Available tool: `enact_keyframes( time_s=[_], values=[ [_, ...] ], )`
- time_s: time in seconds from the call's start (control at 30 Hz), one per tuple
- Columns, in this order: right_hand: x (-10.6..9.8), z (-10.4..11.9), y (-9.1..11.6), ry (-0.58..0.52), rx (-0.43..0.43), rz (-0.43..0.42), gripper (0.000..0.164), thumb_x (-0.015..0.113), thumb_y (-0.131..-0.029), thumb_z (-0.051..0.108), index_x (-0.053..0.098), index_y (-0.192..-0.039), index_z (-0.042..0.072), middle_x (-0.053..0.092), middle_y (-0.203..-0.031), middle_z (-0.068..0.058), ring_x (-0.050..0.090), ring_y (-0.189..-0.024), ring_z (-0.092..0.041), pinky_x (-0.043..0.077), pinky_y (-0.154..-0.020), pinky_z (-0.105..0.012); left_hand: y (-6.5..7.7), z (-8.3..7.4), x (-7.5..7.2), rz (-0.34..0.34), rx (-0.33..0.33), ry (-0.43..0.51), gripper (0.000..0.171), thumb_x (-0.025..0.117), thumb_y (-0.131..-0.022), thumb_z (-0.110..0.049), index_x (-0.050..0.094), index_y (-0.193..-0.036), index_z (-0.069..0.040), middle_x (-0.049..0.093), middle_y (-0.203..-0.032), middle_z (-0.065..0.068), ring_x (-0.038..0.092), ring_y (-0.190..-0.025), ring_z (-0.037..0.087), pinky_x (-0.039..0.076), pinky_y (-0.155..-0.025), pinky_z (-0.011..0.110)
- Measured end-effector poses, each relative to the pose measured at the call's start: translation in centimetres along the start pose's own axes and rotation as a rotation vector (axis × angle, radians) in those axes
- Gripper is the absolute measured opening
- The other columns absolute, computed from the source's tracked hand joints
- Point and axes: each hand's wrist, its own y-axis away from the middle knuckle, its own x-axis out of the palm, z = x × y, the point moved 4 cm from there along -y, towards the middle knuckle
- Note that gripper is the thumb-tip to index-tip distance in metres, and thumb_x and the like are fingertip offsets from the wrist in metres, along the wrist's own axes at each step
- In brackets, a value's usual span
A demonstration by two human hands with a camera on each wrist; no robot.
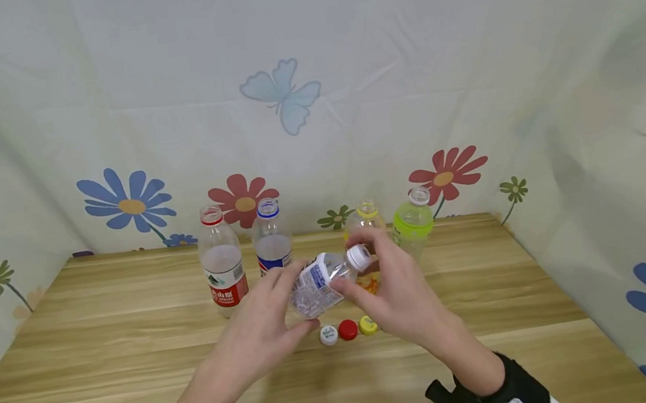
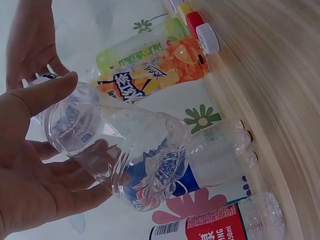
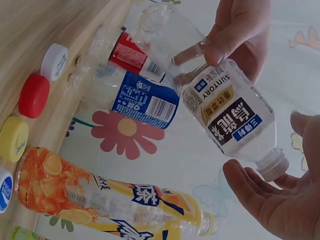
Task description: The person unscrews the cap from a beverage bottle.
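Observation:
My left hand (image 1: 262, 326) holds a clear plastic drink bottle (image 3: 225, 110) round its lower body, thumb on one side and fingers on the other. This bottle is tilted above the table, its neck pointing toward my right hand (image 1: 402, 286). A white cap (image 3: 274, 165) sits on its neck, and the label is white with dark print. Around the cap, the right hand's fingers and thumb are spread, with visible gaps in the right wrist view. In the left wrist view the bottle's ridged base (image 2: 160, 175) faces the camera, and the right hand is partly hidden.
Behind stand uncapped bottles: red-label (image 1: 224, 274), blue-label (image 1: 272, 241), orange-and-yellow (image 3: 100, 195) and green-label (image 1: 413, 221). On the wooden table (image 1: 107, 362) lie white (image 1: 329, 335), red (image 1: 347, 329), yellow (image 1: 368, 324) and blue-and-white (image 3: 4, 190) caps. A flowered curtain (image 1: 163, 80) backs the table.

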Motion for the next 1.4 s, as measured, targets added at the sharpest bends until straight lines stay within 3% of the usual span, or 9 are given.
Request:
enact_keyframes(
  time_s=[0.2,0.43,0.67,1.07,1.4],
  values=[
    [-0.8,-0.8,0.5,0.056,0.016,0.012,0.037,0.061,-0.099,0.021,0.049,-0.13,0.006,0.056,-0.111,0.004,0.056,-0.094,-0.011,0.052,-0.073,-0.022,0.1,0.1,-0.4,-0.017,-0.008,-0.022,0.085,0.09,-0.071,-0.03,0.046,-0.143,-0.022,0.054,-0.122,-0.003,0.058,-0.106,0.016,0.051,-0.086,0.033],
    [-1.2,-1.1,0.6,0.111,0.032,0.003,0.024,0.068,-0.093,0.01,0.061,-0.116,0.005,0.057,-0.091,0.007,0.053,-0.075,-0.008,0.049,-0.06,-0.019,0.0,0.2,-0.9,-0.038,0.029,-0.039,0.083,0.091,-0.069,-0.028,0.049,-0.139,-0.02,0.056,-0.122,-0.004,0.058,-0.105,0.016,0.049,-0.087,0.033],
    [-1.1,-1.1,0.7,0.089,0.051,0.023,0.021,0.071,-0.092,0.01,0.063,-0.11,0.006,0.054,-0.085,0.007,0.049,-0.066,-0.008,0.046,-0.053,-0.021,0.0,0.5,-0.7,0.019,-0.003,-0.017,0.084,0.09,-0.071,-0.027,0.047,-0.142,-0.019,0.056,-0.124,-0.004,0.058,-0.107,0.015,0.05,-0.087,0.033],
    [-1.3,-1.1,1.0,0.047,0.082,0.028,0.022,0.07,-0.093,0.015,0.064,-0.113,0.008,0.055,-0.086,0.009,0.051,-0.069,-0.009,0.047,-0.054,-0.022,0.1,0.3,-0.4,0.036,-0.01,-0.02,0.083,0.09,-0.071,-0.026,0.047,-0.142,-0.019,0.055,-0.124,-0.003,0.06,-0.103,0.015,0.051,-0.084,0.032],
    [-1.2,-1.1,0.8,0.026,0.09,0.065,0.019,0.069,-0.093,0.011,0.063,-0.112,0.008,0.057,-0.093,0.01,0.054,-0.079,-0.01,0.051,-0.063,-0.023,0.2,0.3,-0.4,0.052,-0.017,0.014,0.082,0.089,-0.073,-0.021,0.046,-0.143,-0.017,0.057,-0.129,-0.001,0.061,-0.109,0.016,0.051,-0.086,0.033]
  ],
)
